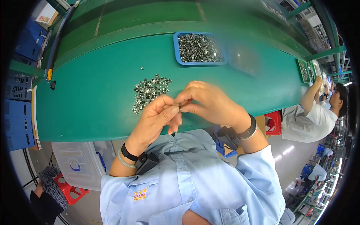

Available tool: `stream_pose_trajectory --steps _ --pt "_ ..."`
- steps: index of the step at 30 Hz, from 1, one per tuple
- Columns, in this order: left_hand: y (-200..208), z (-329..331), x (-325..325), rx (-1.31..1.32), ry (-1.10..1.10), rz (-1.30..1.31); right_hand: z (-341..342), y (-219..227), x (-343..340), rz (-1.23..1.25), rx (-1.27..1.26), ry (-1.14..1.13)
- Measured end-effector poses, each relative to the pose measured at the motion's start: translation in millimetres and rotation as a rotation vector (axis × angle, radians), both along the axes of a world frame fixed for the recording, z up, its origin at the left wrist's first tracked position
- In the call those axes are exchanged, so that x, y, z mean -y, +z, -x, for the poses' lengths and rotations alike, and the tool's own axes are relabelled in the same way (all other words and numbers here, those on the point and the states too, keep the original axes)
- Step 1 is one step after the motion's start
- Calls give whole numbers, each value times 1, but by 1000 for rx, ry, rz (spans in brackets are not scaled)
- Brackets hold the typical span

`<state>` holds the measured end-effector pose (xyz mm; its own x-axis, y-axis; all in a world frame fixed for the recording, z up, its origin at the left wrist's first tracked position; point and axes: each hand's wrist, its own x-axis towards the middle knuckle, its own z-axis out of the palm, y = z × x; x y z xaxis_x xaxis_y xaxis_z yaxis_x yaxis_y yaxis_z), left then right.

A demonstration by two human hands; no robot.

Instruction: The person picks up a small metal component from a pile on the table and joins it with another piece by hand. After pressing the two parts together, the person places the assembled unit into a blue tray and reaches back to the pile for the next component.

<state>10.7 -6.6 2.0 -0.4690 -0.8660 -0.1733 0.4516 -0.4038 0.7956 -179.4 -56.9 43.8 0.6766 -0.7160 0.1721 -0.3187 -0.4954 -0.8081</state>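
Observation:
My left hand [161, 111] and my right hand [202, 99] meet over the near edge of the green table [93, 97]. Thumbs and fingertips of both are pinched together around something small, mostly hidden by the fingers; its kind cannot be made out. Just beyond my left hand lies a loose pile of small shiny metal parts [150, 90]. One single metal part [142, 68] rests apart from the pile, farther back. Behind my right hand stands a blue tray [177, 48] filled with many more small metal parts.
A yellow-tipped tool [49, 74] hangs at the table's left end, near blue crates [18, 123]. Below the table stands a lidded clear plastic box [77, 161]. At the right, a co-worker [311, 116] sits by green trays [303, 70] and a red stool [273, 123].

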Motion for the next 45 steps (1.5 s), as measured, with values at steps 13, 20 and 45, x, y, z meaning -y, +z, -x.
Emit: stream_pose_trajectory --steps 13,20,45 --pt "0 6 6 -58 -89 -82 12 -5 0 117 27 12" --pt "-11 9 7 -205 -19 -132 2 -13 -8 178 106 -175" --pt "0 21 3 -90 102 -56 -1 -27 -20 263 228 -315"
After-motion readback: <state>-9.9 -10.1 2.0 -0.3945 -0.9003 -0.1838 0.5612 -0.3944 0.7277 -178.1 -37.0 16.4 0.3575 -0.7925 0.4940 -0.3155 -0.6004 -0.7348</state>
